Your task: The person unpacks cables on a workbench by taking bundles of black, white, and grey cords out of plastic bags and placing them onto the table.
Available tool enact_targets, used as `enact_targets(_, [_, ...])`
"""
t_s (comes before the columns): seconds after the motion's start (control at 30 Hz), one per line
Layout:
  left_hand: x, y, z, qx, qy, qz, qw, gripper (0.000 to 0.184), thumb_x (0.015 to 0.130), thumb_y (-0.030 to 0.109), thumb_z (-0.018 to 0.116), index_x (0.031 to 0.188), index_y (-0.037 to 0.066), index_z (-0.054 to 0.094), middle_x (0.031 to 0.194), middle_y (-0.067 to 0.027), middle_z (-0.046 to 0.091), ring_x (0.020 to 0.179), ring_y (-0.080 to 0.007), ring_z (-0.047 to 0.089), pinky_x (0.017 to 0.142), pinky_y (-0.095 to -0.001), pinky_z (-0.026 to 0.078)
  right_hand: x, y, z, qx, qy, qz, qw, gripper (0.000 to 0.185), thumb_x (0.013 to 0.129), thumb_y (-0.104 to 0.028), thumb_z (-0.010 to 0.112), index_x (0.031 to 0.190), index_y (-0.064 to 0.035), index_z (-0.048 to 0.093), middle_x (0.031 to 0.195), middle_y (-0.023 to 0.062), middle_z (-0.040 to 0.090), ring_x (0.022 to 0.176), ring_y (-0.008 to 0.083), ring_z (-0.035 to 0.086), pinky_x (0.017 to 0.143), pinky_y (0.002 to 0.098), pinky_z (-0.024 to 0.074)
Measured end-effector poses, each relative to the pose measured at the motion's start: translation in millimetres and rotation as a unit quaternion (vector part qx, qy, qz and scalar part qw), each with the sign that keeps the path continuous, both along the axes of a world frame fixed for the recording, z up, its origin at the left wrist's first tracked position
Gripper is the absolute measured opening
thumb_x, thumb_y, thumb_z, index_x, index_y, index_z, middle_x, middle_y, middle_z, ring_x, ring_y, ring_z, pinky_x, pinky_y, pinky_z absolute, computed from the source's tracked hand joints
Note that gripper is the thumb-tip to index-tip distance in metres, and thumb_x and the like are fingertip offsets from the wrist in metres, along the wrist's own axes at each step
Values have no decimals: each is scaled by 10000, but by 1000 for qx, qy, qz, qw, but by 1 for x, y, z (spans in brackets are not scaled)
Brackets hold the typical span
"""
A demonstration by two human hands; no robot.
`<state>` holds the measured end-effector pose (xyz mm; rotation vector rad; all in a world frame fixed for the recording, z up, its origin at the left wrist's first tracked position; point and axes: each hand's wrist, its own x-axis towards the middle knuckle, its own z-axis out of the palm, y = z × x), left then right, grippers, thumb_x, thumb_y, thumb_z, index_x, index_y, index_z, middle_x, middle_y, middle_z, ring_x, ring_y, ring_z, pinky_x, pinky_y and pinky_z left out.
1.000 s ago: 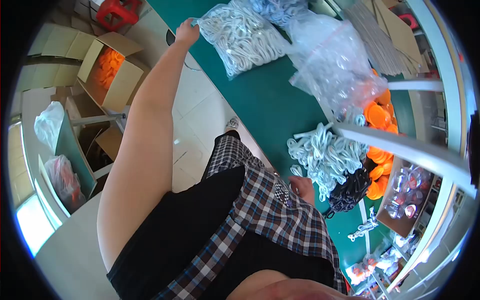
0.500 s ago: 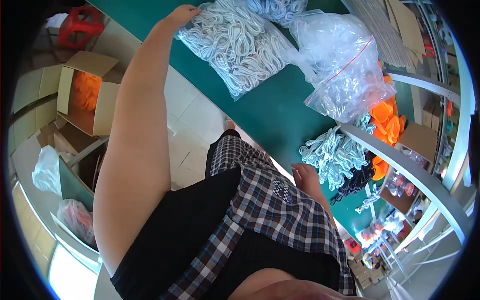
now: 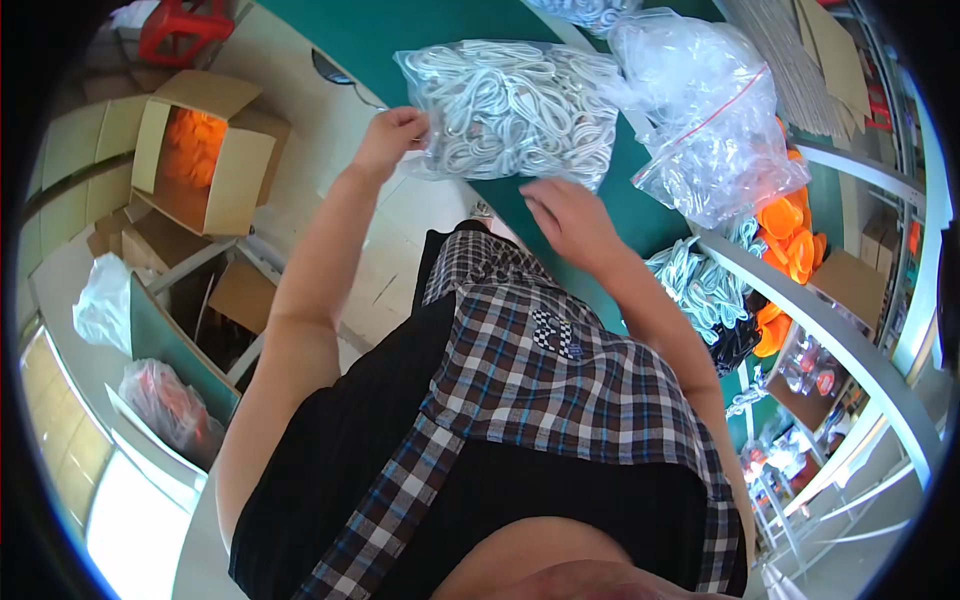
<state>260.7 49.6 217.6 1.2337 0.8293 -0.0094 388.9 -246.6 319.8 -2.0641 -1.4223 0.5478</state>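
Note:
A clear plastic bag full of coiled white cords [image 3: 520,110] lies on the green table [image 3: 370,45]. My left hand [image 3: 395,138] pinches the bag's near left edge, its fingers closed on the plastic. Just below the bag's near edge is my right hand [image 3: 570,215], fingers apart, with nothing seen in it. To the right of that hand, a loose pile of pale cords [image 3: 700,290] rests on the table beside a black bundle [image 3: 735,345]. A crumpled clear bag with a red seal line [image 3: 700,115] lies right of the full bag.
Orange parts [image 3: 790,235] and a grey metal bar [image 3: 820,310] are at the right. Stacked cardboard sheets [image 3: 790,70] lie at the upper right. At the left are an open box of orange pieces [image 3: 195,150], a red stool [image 3: 185,30] and a shelf with plastic bags [image 3: 170,400].
The cord bag has turned and shifted nearer to me, with my left hand at its edge. My right hand has moved from beside the loose cords up to the bag.

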Motion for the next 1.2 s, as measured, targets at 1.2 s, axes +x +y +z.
enact_targets(1.2, [-38,-48,-52,-134,-106,191,967,121,867,81,715,779,41,641,695,-7,568,638,-99,505,633,-203,437,-10,229,-76,-381,177,10,907,219,894,-178,634,857,27,702,610,85,612,503,133,566,469,228,453])
